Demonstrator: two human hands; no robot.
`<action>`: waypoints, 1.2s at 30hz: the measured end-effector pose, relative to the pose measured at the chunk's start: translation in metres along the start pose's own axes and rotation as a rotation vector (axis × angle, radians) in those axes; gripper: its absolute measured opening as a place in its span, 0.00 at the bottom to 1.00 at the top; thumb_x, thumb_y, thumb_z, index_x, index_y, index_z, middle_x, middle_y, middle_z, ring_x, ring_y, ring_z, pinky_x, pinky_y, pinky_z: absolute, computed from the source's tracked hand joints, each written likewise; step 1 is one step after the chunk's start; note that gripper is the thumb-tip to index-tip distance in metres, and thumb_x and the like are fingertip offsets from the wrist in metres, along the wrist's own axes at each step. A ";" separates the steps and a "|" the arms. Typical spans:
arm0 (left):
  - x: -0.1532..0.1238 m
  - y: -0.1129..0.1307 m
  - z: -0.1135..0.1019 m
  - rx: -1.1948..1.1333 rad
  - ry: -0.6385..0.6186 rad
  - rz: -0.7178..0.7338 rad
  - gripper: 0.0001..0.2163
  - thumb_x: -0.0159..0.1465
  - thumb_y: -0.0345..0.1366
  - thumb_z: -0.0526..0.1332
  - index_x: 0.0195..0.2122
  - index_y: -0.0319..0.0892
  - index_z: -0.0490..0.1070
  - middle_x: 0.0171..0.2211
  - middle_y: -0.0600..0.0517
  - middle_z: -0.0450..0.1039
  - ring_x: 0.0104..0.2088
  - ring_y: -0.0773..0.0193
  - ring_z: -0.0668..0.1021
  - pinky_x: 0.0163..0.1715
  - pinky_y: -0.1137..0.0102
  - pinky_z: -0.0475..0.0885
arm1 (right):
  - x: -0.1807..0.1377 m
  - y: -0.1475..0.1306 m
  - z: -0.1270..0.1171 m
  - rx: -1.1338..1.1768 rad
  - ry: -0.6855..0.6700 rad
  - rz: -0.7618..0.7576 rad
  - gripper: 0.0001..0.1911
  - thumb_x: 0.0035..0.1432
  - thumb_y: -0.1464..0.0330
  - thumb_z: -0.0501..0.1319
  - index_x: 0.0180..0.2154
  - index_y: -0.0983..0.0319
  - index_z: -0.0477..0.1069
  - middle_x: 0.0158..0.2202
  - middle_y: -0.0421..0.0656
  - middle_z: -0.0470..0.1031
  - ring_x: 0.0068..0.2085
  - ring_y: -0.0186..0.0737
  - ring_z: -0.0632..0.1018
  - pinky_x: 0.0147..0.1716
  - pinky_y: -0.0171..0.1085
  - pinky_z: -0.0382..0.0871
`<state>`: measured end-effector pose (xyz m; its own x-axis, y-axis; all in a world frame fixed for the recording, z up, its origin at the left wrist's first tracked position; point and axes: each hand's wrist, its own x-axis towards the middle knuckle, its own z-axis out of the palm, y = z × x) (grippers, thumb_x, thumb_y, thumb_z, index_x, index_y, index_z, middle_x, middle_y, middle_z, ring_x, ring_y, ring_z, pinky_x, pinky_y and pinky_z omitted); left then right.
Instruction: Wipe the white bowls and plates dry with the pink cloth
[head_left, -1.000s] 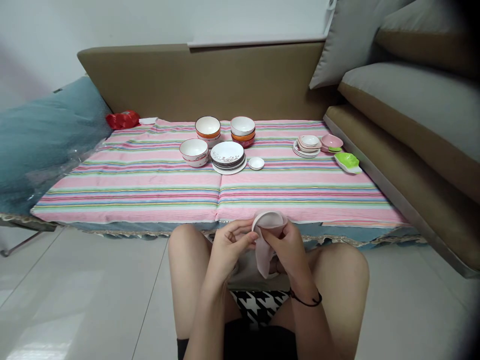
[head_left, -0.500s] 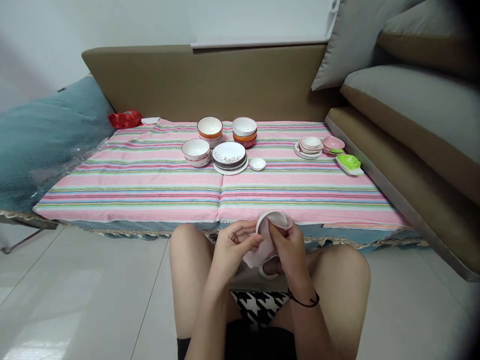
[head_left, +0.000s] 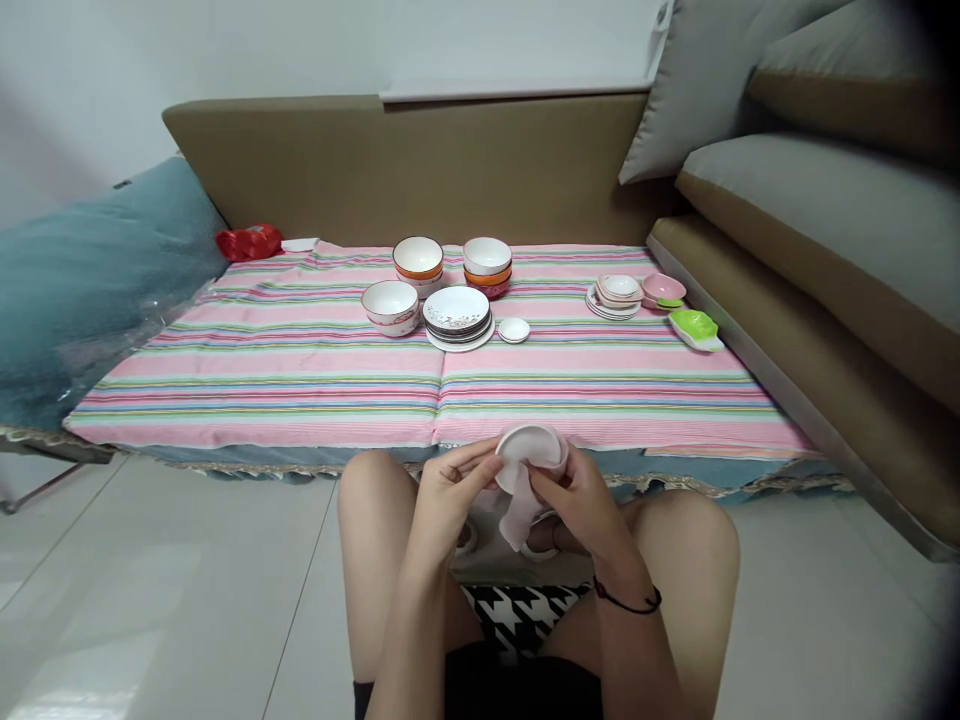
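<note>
Above my knees, my left hand (head_left: 459, 482) pinches the left rim of a small white dish (head_left: 516, 478). My right hand (head_left: 576, 490) is closed on a pale pink cloth (head_left: 517, 522), pressing it against the dish's right side. Part of the cloth hangs below the dish, and the right fingers behind it are hidden. Beyond my hands, on the striped cloth, are a pair of small white dishes (head_left: 514, 329), a stack of plates (head_left: 457, 308) with a floral pattern, and a white bowl stack (head_left: 391, 305).
Two taller bowl stacks, one at the left (head_left: 418, 258) and one at the right (head_left: 487, 262), stand behind the plates. To the right are small stacked dishes (head_left: 615, 295), a pink bowl (head_left: 663, 288) and a green leaf-shaped dish (head_left: 695, 328). Cushions (head_left: 817, 200) border the right side.
The dish has turned so its face shows more toward me. The pink cloth has shifted across it and hangs lower. My right wrist has moved slightly right.
</note>
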<state>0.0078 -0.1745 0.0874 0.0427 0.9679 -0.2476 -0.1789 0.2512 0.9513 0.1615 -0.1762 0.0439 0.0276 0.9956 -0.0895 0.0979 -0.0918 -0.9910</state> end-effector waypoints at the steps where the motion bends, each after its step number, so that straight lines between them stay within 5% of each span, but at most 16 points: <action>1: 0.001 -0.001 -0.001 -0.002 -0.008 0.010 0.13 0.51 0.40 0.69 0.38 0.41 0.80 0.33 0.48 0.79 0.32 0.59 0.78 0.27 0.71 0.73 | 0.000 -0.001 0.000 0.029 -0.023 -0.004 0.12 0.50 0.61 0.61 0.34 0.63 0.68 0.28 0.41 0.72 0.28 0.37 0.70 0.26 0.34 0.65; 11: 0.004 -0.004 -0.005 0.009 -0.039 0.002 0.14 0.52 0.39 0.69 0.39 0.41 0.79 0.34 0.48 0.79 0.30 0.61 0.77 0.28 0.71 0.73 | 0.001 0.000 -0.005 -0.101 -0.002 -0.075 0.13 0.58 0.60 0.54 0.27 0.61 0.63 0.22 0.35 0.59 0.24 0.32 0.61 0.23 0.31 0.56; 23: 0.001 -0.006 0.006 0.012 -0.093 -0.049 0.13 0.50 0.38 0.70 0.37 0.41 0.80 0.30 0.47 0.79 0.30 0.58 0.78 0.21 0.72 0.71 | 0.004 0.000 0.003 -0.091 0.210 0.007 0.18 0.53 0.54 0.59 0.31 0.63 0.69 0.27 0.41 0.70 0.29 0.38 0.69 0.28 0.35 0.62; 32: -0.001 -0.004 0.007 0.012 -0.059 -0.085 0.14 0.51 0.39 0.70 0.37 0.39 0.79 0.28 0.48 0.78 0.25 0.64 0.76 0.20 0.74 0.68 | 0.002 -0.003 -0.004 -0.060 0.004 -0.008 0.18 0.49 0.59 0.65 0.39 0.64 0.70 0.36 0.46 0.76 0.37 0.43 0.75 0.34 0.37 0.68; 36: -0.002 0.000 0.007 0.039 -0.080 -0.129 0.15 0.50 0.40 0.70 0.37 0.40 0.79 0.23 0.49 0.76 0.22 0.64 0.75 0.19 0.74 0.68 | 0.002 0.001 -0.003 -0.087 0.051 -0.006 0.18 0.47 0.58 0.65 0.37 0.63 0.71 0.34 0.45 0.76 0.34 0.42 0.74 0.32 0.36 0.67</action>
<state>0.0149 -0.1767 0.0890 0.1417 0.9244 -0.3540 -0.1286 0.3718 0.9193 0.1650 -0.1743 0.0431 0.0772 0.9941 -0.0763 0.1845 -0.0895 -0.9787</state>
